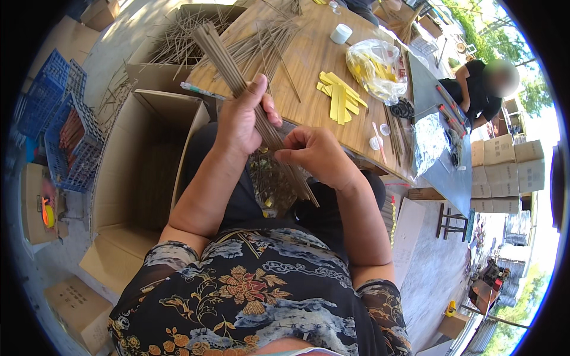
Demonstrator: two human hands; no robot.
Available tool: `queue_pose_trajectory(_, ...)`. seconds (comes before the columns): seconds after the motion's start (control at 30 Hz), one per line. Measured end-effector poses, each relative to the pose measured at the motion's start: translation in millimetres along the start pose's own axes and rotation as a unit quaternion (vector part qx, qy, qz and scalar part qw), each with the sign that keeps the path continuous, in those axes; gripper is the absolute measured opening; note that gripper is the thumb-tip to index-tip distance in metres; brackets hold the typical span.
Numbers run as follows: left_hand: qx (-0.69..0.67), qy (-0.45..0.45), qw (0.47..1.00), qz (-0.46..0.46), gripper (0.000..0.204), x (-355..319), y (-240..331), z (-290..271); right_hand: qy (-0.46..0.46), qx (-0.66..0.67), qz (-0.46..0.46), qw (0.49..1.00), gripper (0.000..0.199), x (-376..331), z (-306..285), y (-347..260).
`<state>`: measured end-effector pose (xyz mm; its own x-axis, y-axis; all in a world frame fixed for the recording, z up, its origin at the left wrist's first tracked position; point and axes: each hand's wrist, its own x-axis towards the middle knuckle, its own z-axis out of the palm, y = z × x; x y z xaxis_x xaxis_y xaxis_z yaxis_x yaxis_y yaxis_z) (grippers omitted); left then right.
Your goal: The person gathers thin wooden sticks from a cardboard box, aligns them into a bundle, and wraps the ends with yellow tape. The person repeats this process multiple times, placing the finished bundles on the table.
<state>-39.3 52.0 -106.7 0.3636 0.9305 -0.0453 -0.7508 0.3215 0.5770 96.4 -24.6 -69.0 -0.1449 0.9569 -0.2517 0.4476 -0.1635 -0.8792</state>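
Observation:
A long bundle of thin brown incense sticks [222,59] slants across in front of me, its upper end to the left and its lower end near my lap. My left hand [242,115] is closed round the middle of the bundle, thumb on top. Lower down, my right hand [317,151] is curled with thumb and fingertips pinched against the side of the same bundle. Whether a small strip is between those fingertips is hidden. On the wooden table [314,59] beyond, flat yellow paper strips [339,101] lie in a loose pile.
Loose sticks [255,44] spread over the table's left part. A plastic bag of yellow strips [377,68], a white cup [340,34] and small lids [376,142] stand right. An open carton [133,172] and blue crates [74,142] are left. A person [475,89] sits far right.

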Motion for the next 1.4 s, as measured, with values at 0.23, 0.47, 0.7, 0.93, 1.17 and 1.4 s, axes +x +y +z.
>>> queue_pose_trajectory(0.23,-0.028,0.026,0.998,0.049,0.034,27,36,-18,-0.027,-0.072,0.039,0.996,0.018,-10,-14,9)
queue_pose_trajectory(0.47,-0.086,0.054,0.987,0.123,0.032,57,72,-56,-0.077,-0.155,0.055,0.983,0.023,-18,-47,41)
queue_pose_trajectory(0.7,-0.11,0.041,0.986,0.121,0.035,73,72,-84,-0.047,0.035,0.148,0.987,0.019,32,-79,49)
queue_pose_trajectory(0.93,-0.089,0.003,0.995,0.038,0.035,74,46,-70,0.033,0.102,0.134,0.985,0.02,196,-70,60)
queue_pose_trajectory(1.17,-0.061,-0.018,0.998,0.001,0.038,71,39,-65,0.057,0.023,-0.013,0.998,0.031,169,-27,18)
queue_pose_trajectory(1.4,-0.096,-0.106,0.987,-0.069,0.033,51,18,-28,-0.223,0.335,0.144,0.904,0.023,73,21,19)
